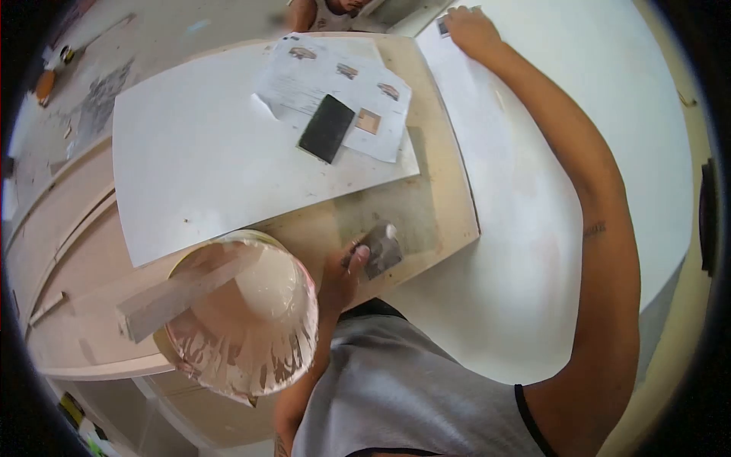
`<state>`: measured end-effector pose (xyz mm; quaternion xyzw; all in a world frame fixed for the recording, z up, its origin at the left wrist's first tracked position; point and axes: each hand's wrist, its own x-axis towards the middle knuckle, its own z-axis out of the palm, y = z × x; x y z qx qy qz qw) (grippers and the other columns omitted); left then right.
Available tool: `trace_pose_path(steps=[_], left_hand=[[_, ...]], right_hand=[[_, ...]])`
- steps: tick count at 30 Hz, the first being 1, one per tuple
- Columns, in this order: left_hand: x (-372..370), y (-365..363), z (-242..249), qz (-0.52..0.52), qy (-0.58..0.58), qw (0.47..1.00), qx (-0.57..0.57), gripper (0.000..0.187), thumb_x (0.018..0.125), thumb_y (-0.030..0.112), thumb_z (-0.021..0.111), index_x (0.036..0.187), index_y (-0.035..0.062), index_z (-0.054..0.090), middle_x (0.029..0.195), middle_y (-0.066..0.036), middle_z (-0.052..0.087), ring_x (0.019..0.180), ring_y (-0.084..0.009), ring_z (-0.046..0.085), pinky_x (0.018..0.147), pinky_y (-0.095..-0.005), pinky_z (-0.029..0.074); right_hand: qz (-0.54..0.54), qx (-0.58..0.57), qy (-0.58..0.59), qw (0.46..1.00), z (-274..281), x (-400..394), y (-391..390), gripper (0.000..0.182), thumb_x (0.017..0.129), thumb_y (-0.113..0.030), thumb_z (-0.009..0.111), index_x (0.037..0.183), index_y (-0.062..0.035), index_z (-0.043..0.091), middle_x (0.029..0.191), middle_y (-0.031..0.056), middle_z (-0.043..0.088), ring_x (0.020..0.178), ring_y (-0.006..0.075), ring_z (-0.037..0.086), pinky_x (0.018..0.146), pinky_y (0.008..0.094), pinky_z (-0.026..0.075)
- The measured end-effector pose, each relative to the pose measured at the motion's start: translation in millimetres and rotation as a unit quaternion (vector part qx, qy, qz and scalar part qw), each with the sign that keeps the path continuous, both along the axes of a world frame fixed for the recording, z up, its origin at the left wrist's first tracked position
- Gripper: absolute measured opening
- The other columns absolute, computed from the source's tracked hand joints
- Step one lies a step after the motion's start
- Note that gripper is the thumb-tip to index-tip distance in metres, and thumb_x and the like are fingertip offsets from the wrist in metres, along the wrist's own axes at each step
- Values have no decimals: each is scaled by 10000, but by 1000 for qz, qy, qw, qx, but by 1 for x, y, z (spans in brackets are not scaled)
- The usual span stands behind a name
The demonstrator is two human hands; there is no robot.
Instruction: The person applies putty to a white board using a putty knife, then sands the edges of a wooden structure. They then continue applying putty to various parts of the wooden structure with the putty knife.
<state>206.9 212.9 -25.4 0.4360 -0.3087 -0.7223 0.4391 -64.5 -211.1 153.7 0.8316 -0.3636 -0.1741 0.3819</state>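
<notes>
My left hand (342, 276) is closed around a putty knife (384, 250) with a wide grey blade. A small dab of white filler (391, 231) sits on the blade's upper corner. Just left of that hand stands a bucket (304, 335) smeared with pale paste, a wooden stick (175, 298) lying across its opening. My right arm reaches far forward over a large white panel (525, 251). At the panel's far end my right hand (474, 32) grips a small dark-edged flat scraper (443, 27), pressed to the surface; its rest is hidden by the fingers.
A white board (190, 167) lies on a wooden table (449, 198). On it are printed sheets (327, 65) and a black sanding block (327, 129). Curved wooden panels (84, 305) stand at left. Another person (324, 17) is beyond the table's far edge.
</notes>
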Motion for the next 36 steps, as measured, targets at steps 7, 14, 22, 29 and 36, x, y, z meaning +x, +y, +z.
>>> trace_pose_path(steps=[7, 14, 22, 29, 36], left_hand=[[3, -8, -5, -36, -64, 990, -122, 371, 972, 274, 526, 1235, 36, 632, 804, -186, 664, 681, -226, 616, 687, -341, 491], [2, -5, -3, -27, -75, 993, -82, 368, 970, 258, 536, 1251, 38, 626, 757, -145, 654, 662, -182, 587, 678, -333, 482], [4, -2, -4, -15, -48, 998, -48, 380, 983, 303, 541, 1205, 9, 632, 767, -88, 633, 705, -145, 553, 698, -314, 462], [3, 3, 0, 40, -79, 992, -89, 375, 986, 318, 556, 1112, -26, 640, 696, 3, 525, 663, -113, 485, 629, -304, 422], [3, 8, -19, 51, -86, 990, -98, 305, 978, 248, 575, 1040, -44, 640, 915, -81, 644, 848, -172, 575, 761, -331, 463]], right_hand=[[-42, -32, 133, 990, -43, -6, -68, 203, 840, -211, 596, 906, -67, 723, 1002, 85, 639, 1022, 245, 587, 846, 417, 453], [-76, -19, 162, 984, -47, -25, -31, 233, 858, -196, 573, 951, -62, 739, 1031, 99, 643, 1045, 273, 573, 890, 481, 446], [-132, -18, 174, 976, -34, -39, 110, 244, 865, -243, 601, 966, -38, 688, 1013, 76, 607, 1010, 245, 552, 868, 450, 427], [-216, -16, 116, 969, -29, -50, 239, 348, 857, -196, 601, 1145, 1, 603, 1163, 102, 565, 1139, 258, 494, 966, 400, 385], [-290, -27, 92, 952, -37, -62, 325, 526, 834, -338, 684, 1227, 0, 595, 1252, 91, 531, 1247, 287, 429, 1049, 453, 328]])
